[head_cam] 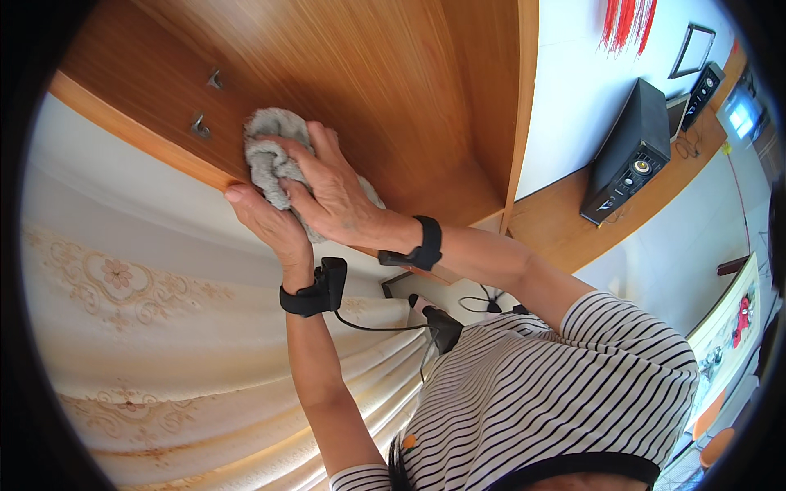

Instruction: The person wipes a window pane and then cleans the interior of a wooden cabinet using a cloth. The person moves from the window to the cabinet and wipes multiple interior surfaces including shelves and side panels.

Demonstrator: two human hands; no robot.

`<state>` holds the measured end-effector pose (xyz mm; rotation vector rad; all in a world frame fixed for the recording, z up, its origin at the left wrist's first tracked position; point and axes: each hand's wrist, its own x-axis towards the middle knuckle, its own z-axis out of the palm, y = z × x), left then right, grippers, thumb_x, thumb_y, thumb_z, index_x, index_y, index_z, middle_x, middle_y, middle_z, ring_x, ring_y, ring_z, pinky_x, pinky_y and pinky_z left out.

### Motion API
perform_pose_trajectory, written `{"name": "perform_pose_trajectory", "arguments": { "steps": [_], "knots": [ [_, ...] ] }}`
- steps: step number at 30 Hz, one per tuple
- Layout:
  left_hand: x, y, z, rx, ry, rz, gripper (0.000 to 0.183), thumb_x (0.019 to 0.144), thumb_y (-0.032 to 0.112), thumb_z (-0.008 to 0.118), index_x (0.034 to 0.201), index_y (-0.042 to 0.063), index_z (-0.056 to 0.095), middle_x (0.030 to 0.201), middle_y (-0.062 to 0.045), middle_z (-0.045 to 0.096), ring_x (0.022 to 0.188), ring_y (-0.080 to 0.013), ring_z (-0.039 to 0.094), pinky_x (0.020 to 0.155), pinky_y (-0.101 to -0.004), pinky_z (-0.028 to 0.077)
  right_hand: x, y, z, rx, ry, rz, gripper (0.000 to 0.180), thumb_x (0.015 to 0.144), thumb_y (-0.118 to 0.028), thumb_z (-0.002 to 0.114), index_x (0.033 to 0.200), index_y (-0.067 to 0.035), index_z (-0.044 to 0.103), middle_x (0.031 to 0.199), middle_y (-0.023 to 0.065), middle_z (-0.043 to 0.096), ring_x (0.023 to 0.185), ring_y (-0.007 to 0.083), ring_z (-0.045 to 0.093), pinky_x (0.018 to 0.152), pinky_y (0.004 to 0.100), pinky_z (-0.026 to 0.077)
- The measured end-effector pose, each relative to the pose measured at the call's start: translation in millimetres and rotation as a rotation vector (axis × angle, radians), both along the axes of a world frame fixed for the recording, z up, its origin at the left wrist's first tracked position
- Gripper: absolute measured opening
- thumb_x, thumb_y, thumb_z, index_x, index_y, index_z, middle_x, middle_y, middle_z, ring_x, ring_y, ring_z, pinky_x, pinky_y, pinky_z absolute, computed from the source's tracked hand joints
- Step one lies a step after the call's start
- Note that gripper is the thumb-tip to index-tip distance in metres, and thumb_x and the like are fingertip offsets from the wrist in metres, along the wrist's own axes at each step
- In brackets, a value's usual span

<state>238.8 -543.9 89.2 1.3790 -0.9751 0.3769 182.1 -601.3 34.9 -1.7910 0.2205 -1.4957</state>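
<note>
A grey fluffy cloth (273,162) lies bunched against the inner side of a wooden cabinet (381,80). My right hand (334,190) grips the cloth, its fingers pressed into the folds. Just below it, my left hand (270,224) rests by the cabinet's front edge, its thumb on the wood and the palm next to the cloth; its other fingers are hidden behind the edge and the cloth. Two small metal fittings (200,126) stick out of the side panel left of the cloth. Each wrist wears a black strap with a small device.
Cream patterned curtains (153,344) hang beside the cabinet. On a lower wooden shelf (552,239) to the right stand a black speaker (626,159) and a smaller one (701,95) farther off. A black cable (381,329) runs from the left wrist device.
</note>
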Motion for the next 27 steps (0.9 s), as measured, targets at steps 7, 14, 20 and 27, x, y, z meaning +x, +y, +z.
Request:
{"name": "perform_pose_trajectory", "arguments": {
  "steps": [7, 14, 20, 27],
  "knots": [
    [10.1, -3.3, -8.2, -0.044, -0.007, 0.039, 0.068, 0.108, 0.055, 0.022, 0.099, -0.007, 0.048, 0.103, -0.015, 0.051, 0.095, -0.0256, 0.044, 0.095, -0.0363, 0.037, 5.0, -10.1, -104.2, 0.284, 0.306, -0.064, 0.051, 0.098, -0.027, 0.053, 0.138, 0.004, 0.047, 0.127, 0.0273, 0.043, 0.115, 0.047, 0.045, 0.097, 0.0532, 0.041],
    [8.7, -3.5, -8.6, -0.068, 0.044, 0.013, 0.071, 0.106, 0.059, 0.024, 0.108, -0.006, 0.05, 0.112, -0.017, 0.054, 0.102, -0.0252, 0.047, 0.1, -0.0371, 0.037, -18.6, -1.8, -172.4, 0.366, 0.64, 0.042, 0.046, 0.097, -0.025, 0.054, 0.131, 0.006, 0.051, 0.12, 0.0311, 0.046, 0.109, 0.0481, 0.048, 0.095, 0.0526, 0.041],
    [6.5, -3.3, -5.4, -0.077, 0.088, -0.035, 0.071, 0.107, 0.059, 0.025, 0.112, -0.006, 0.051, 0.114, -0.016, 0.055, 0.104, -0.0241, 0.048, 0.1, -0.0365, 0.038, -14.6, -3.2, -56.1, 0.052, 0.183, -0.018, 0.043, 0.095, -0.019, 0.056, 0.125, 0.01, 0.05, 0.112, 0.0274, 0.045, 0.107, 0.045, 0.047, 0.094, 0.0492, 0.042],
    [7.0, -3.6, -7.7, -0.085, 0.105, -0.078, 0.066, 0.107, 0.057, 0.026, 0.107, -0.005, 0.049, 0.107, -0.013, 0.053, 0.099, -0.0228, 0.047, 0.097, -0.0346, 0.039, -4.1, -27.4, -34.9, 0.058, 0.27, -0.052, 0.045, 0.093, -0.022, 0.058, 0.126, 0.009, 0.053, 0.12, 0.0263, 0.045, 0.113, 0.0466, 0.046, 0.095, 0.0506, 0.043]
  ]
}}
